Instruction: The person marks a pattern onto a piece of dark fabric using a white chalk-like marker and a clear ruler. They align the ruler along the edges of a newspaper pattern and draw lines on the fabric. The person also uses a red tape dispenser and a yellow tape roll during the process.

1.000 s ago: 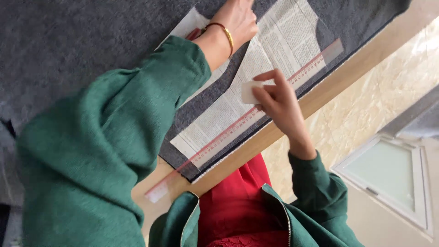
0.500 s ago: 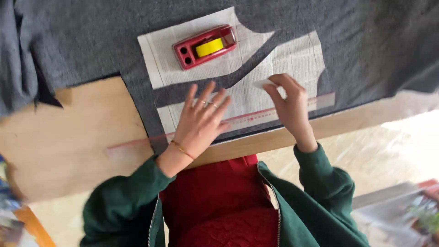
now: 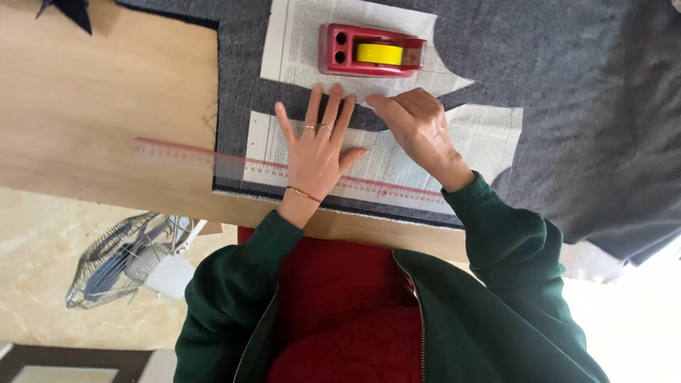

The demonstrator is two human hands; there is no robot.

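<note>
My left hand (image 3: 316, 150), with rings and a gold bracelet, lies flat with fingers spread on a newspaper pattern piece (image 3: 482, 138), its heel on a clear ruler with red marks (image 3: 184, 157). My right hand (image 3: 420, 131) has its fingers bunched, with the tips at the pattern's upper edge. The small white chalk piece seen in it earlier is hidden under the fingers. The pattern lies on dark grey fabric (image 3: 603, 106). Just beyond both hands, a red tape dispenser with yellow tape (image 3: 372, 50) sits on a second paper piece (image 3: 294, 42).
The fabric covers the right part of a wooden table (image 3: 106, 106), and bare wood shows at the left. A wire-caged fan (image 3: 128, 259) stands on the floor below the table's near edge. My green jacket sleeves and red top fill the bottom.
The view has swung round. My left hand came down from the far paper piece to press flat on the near pattern beside the ruler. My right hand shifted to the pattern's upper edge.
</note>
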